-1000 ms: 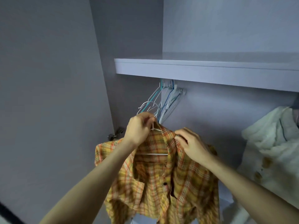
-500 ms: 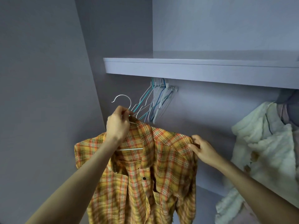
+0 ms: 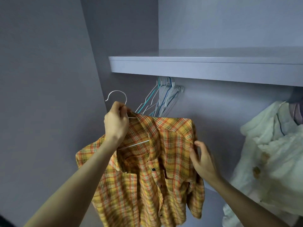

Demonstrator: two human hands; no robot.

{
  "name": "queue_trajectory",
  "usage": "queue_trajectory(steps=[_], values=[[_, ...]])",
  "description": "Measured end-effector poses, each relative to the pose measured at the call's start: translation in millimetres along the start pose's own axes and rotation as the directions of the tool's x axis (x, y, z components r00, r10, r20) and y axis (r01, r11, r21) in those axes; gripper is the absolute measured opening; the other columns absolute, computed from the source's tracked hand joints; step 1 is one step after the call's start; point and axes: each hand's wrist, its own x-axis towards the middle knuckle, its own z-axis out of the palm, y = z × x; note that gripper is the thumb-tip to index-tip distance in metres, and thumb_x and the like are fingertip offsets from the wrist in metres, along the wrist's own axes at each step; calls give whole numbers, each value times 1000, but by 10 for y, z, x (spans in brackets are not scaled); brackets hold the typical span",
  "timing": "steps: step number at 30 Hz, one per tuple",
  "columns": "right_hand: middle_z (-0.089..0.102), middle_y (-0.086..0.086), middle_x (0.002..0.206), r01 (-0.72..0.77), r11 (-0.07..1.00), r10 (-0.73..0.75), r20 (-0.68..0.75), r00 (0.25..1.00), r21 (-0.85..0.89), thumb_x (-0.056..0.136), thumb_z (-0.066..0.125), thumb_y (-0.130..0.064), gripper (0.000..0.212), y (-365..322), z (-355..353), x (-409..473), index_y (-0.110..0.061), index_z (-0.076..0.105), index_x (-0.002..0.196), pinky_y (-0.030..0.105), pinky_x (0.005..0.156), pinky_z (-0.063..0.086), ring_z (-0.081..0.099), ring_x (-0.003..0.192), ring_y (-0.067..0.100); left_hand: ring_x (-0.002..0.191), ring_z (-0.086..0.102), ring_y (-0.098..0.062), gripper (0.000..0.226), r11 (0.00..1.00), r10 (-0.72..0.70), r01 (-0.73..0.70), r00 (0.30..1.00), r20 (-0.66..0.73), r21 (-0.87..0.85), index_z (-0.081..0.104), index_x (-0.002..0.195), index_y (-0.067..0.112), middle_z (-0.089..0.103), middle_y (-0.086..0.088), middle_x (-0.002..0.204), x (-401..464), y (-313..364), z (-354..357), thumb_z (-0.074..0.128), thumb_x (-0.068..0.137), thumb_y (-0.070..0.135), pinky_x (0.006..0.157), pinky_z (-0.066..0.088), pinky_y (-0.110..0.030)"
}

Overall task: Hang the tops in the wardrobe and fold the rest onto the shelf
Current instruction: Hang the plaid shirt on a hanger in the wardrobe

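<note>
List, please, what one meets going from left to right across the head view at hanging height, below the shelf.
Left hand gripping the white hanger → empty hangers → plaid shirt → right hand → cream fleece garment.

Dim, cool, even light inside the wardrobe

My plaid shirt (image 3: 147,161) looks sharp, but the pale fleece garment (image 3: 270,153) at right is smeared, perhaps motion blur; the shelf (image 3: 196,69) shadows the space beneath, and my wide lens bends the wall lines

Left hand (image 3: 116,122) raised, fingers (image 3: 122,109) curled in a pinch; right hand (image 3: 203,158) lower, fingers loosely spread
</note>
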Motion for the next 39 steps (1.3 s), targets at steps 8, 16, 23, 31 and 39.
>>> queue_trajectory(steps=[8,16,23,31,39], values=[[60,17,96,-16,998,12,-79,997,-55,94,52,-14,15,-187,-39,480,-1,61,95,39,68,45,58,81,36,71,59,-24,14,996,52,-51,999,-8,70,56,93,4,67,0,87,-13,-106,-64,44,98,10,66,47,-36],[56,13,79,36,999,-30,-296,955,13,97,46,-19,24,-344,-417,903,-5,54,79,30,61,30,53,72,30,69,59,-37,11,954,190,-196,981,49,229,56,89,0,65,-11,79,-126,-196,-126,48,96,4,60,46,-40],[65,19,102,-259,922,272,5,962,-288,91,49,-19,16,-136,-389,815,-11,62,85,36,75,46,60,95,38,70,59,-30,10,969,168,-176,984,63,173,55,87,3,57,6,75,-151,-202,-105,49,95,4,60,35,-29],[68,4,107,482,876,-467,230,854,-12,91,59,-21,29,-781,-92,441,-11,63,118,31,87,49,64,95,20,73,62,-26,11,973,195,-217,955,224,77,61,89,8,66,0,79,-273,-5,45,51,95,9,66,45,-34],[67,6,80,404,915,-403,41,914,-14,96,50,-16,17,-1056,77,388,-6,59,106,32,58,43,62,67,26,118,50,-27,38,939,261,-286,955,143,192,58,121,11,54,-10,126,-489,-161,27,65,88,29,100,41,-45]])
